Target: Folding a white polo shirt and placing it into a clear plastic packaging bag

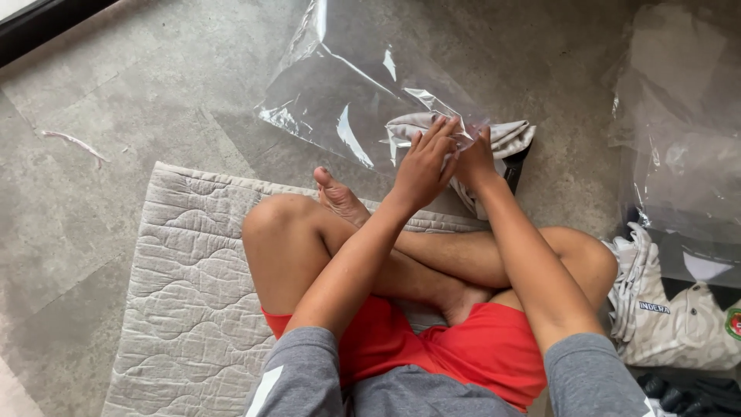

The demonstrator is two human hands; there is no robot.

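At the bottom of the frame sit grey sleeves and red shorts, with the person's bare legs crossed on a pale grey quilted mat [189,286] that fills the lower left. Both forearms reach up toward the centre. The left hand [423,166] lies with fingers stretched and nearly flat, pressed against the mouth of a large clear plastic bag [340,93], not closed around anything that can be seen. The right hand [475,161] is just beside it, touching the same spot; its fingers are curled out of sight behind the cloth, so it seems to grip the folded grey-and-white striped garment [505,139], though the hold itself is hidden. That garment sits at the bag's opening, slightly right of centre, part under the plastic film and part sticking out toward the right; it looks to be only partway inside, with the bag unsealed. At the lower right edge lies a stack of similar folded striped garments [664,309] outside any bag, and above it, at the right edge, more clear plastic bags [683,116] rest on the grey stone floor [116,77]. A small scrap of pale tape [73,141] lies at the far left.
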